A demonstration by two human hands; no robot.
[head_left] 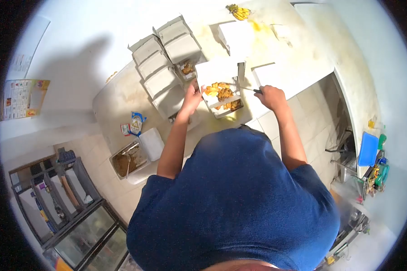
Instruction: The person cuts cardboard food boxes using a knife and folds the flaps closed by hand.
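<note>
An open white cardboard food box [206, 72] stands at the counter's front edge. Browned, sauced food pieces [224, 91] lie in it, with more of them near its front wall. My left hand [193, 98] grips the box's left side, fingers bent around the edge. From the right, my right hand [271, 96] is closed around the dark handle of a thin utensil [257, 91]. The utensil's far end reaches toward the food; its kind is too small to make out. Just left of the box, another open box [186, 67] holds similar food.
Several open white boxes [160, 74] stand in rows at left. A metal pan of brown sauce [130, 159] with a spoon sits at the counter's left front, beside a white lid [152, 144] and a blue-white packet [137, 122]. Bananas [239, 12] lie at the back.
</note>
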